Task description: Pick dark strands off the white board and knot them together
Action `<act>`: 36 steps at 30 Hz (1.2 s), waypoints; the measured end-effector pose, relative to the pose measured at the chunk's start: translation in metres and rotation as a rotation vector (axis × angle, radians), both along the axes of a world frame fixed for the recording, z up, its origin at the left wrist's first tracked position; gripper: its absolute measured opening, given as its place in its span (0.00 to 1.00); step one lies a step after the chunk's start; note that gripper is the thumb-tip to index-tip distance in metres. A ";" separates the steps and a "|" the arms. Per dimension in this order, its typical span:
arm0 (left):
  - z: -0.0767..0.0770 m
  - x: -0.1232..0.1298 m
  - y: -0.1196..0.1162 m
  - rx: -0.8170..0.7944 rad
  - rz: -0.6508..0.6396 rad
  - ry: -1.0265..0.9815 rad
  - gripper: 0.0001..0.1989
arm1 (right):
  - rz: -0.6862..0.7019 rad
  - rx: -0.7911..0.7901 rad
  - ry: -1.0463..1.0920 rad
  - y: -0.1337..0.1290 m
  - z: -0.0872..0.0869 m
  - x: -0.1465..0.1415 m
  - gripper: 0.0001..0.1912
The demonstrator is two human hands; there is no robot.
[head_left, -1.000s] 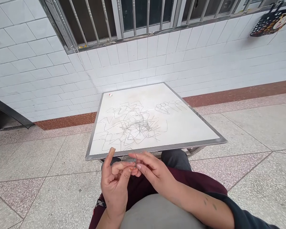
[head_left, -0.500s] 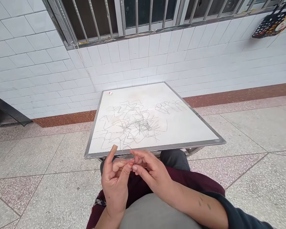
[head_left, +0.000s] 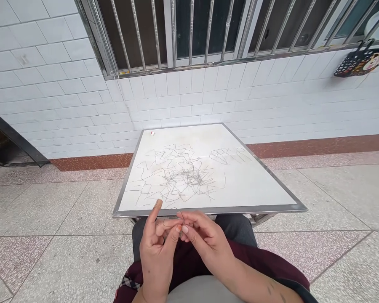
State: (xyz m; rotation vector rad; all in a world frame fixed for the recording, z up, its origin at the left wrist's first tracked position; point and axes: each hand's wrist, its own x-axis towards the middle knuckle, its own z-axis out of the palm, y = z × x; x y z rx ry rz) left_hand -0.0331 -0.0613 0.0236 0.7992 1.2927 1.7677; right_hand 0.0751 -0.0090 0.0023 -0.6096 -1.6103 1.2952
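My left hand (head_left: 159, 252) and my right hand (head_left: 210, 242) meet just in front of the table's near edge, above my lap. Between their pinched thumbs and fingertips is a thin dark wire (head_left: 182, 217), partly curved and mostly hidden by the fingers. The left index finger, its tip wrapped in a tan covering, points up, away from the wire. On the white table (head_left: 255, 189) lies a tangled pile of thin wires (head_left: 189, 176). Wavy bent wires (head_left: 145, 189) spread around its left side, and looped wires (head_left: 225, 155) lie at the right.
A small white and red item (head_left: 152, 133) sits at the table's far left corner. Behind the table stands a tiled wall (head_left: 183, 101) with a barred window (head_left: 202, 33). A dotted bag (head_left: 353, 63) hangs at the upper right.
The camera view has tipped upward, so the table and wall sit lower. Both hands remain pinched together; the loop of wire rising above the fingers now shows less.
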 end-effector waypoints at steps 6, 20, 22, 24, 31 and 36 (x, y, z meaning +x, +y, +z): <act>0.003 -0.006 0.002 -0.029 -0.111 -0.122 0.34 | 0.048 -0.199 0.079 -0.001 0.000 0.000 0.14; -0.003 -0.011 0.005 -0.023 -0.169 -0.099 0.32 | 0.202 -0.419 0.182 0.007 -0.005 0.000 0.14; -0.004 -0.014 0.005 -0.031 -0.183 -0.069 0.32 | 0.240 -0.414 0.157 0.009 -0.004 0.002 0.12; -0.004 -0.017 0.004 -0.048 -0.199 -0.027 0.32 | 0.267 -0.411 0.131 0.010 -0.003 0.004 0.11; -0.004 -0.020 0.004 -0.042 -0.192 0.096 0.31 | 0.300 -0.355 -0.070 0.012 -0.001 0.007 0.10; -0.006 -0.022 0.004 -0.022 -0.201 0.115 0.28 | 0.363 -0.403 -0.135 0.012 -0.004 0.007 0.13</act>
